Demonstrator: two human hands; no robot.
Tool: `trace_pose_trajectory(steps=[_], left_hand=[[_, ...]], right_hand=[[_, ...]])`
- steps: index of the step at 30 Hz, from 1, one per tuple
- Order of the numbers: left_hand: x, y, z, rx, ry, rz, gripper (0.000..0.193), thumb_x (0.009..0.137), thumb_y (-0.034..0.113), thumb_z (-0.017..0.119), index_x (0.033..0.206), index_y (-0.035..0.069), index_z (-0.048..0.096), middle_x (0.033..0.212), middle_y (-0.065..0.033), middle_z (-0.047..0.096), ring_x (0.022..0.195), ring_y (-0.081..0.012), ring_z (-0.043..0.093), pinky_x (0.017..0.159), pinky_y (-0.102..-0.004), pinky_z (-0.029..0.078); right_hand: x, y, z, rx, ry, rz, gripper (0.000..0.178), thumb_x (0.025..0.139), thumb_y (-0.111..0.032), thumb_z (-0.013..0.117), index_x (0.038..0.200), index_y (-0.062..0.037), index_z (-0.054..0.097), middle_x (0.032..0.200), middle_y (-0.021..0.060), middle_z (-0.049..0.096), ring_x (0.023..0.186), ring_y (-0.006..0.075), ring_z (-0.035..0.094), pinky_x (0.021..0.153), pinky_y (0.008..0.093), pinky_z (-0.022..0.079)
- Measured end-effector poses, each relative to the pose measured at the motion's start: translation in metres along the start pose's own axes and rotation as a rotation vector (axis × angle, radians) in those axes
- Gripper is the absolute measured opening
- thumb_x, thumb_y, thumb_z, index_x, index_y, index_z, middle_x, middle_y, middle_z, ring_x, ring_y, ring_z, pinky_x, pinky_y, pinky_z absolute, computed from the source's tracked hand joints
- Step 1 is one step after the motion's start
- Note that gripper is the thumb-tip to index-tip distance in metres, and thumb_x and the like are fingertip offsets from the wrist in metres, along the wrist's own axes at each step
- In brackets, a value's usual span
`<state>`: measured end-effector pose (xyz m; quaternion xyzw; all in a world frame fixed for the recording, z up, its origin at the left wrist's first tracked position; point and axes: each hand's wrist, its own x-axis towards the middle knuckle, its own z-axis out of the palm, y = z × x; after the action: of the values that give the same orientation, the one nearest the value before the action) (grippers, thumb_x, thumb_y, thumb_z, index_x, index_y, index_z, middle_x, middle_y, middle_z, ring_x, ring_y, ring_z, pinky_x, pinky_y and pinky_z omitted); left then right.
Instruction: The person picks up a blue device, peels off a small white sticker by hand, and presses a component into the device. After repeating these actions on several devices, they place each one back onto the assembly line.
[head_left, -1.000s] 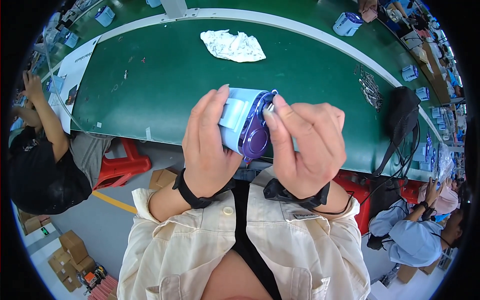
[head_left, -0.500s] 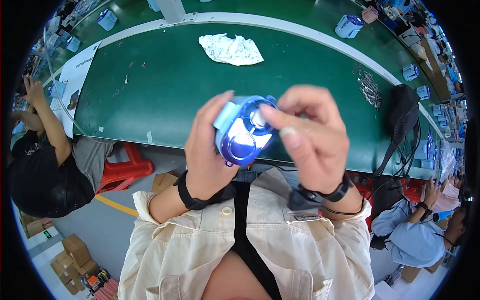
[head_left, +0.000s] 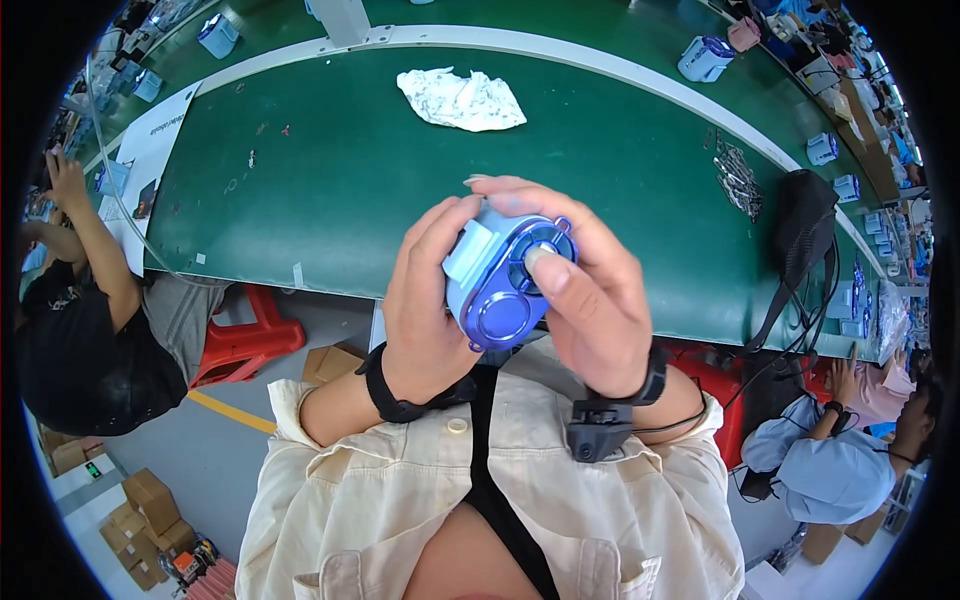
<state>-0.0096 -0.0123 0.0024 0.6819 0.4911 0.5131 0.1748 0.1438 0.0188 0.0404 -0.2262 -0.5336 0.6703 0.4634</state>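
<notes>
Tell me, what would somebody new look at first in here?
Probably the shiny blue gadget in the middle, held between the left hand and the right hand, whose thumb rests on its round opening. Next might be the crumpled white piece lying beyond it on the green table. The bright red stool at the left stands out too.

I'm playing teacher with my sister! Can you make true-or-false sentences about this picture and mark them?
1. The left hand and right hand both hold the blue gadget. True.
2. The crumpled white sheet is under the blue gadget. False: the crumpled white sheet lies on the green table, beyond both hands.
3. The right thumb is over the blue gadget's round recess. True.
4. The stool at left is yellow. False: the stool is red.
</notes>
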Motion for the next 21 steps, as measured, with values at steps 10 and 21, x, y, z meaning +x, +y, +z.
trace_pose_trajectory(steps=[10, 21], left_hand=[[-0.003, -0.001, -0.001, -0.015, 0.041, -0.065, 0.081, 0.069, 0.006, 0.085, 0.136, 0.002, 0.039, 0.127, -0.015, 0.053, 0.113, -0.0222, 0.057, 0.093, -0.0322, 0.048], [-0.004, 0.001, -0.003, -0.163, -0.087, -0.195, 0.076, 0.069, 0.017, 0.085, 0.132, 0.004, 0.044, 0.127, -0.0189, 0.053, 0.113, -0.0335, 0.057, 0.092, -0.0388, 0.048]], right_hand=[[0.004, -0.01, -0.006, -0.071, -0.022, -0.082, 0.044, 0.096, -0.022, 0.053, 0.13, 0.0059, 0.052, 0.135, 0.0226, 0.05, 0.127, 0.0288, 0.048, 0.106, 0.0378, 0.037], [0.022, -0.033, -0.023, -0.486, -0.23, -0.16, 0.028, 0.092, -0.01, 0.059, 0.117, 0.0033, 0.063, 0.128, 0.0209, 0.056, 0.119, 0.0268, 0.054, 0.101, 0.0369, 0.042]])
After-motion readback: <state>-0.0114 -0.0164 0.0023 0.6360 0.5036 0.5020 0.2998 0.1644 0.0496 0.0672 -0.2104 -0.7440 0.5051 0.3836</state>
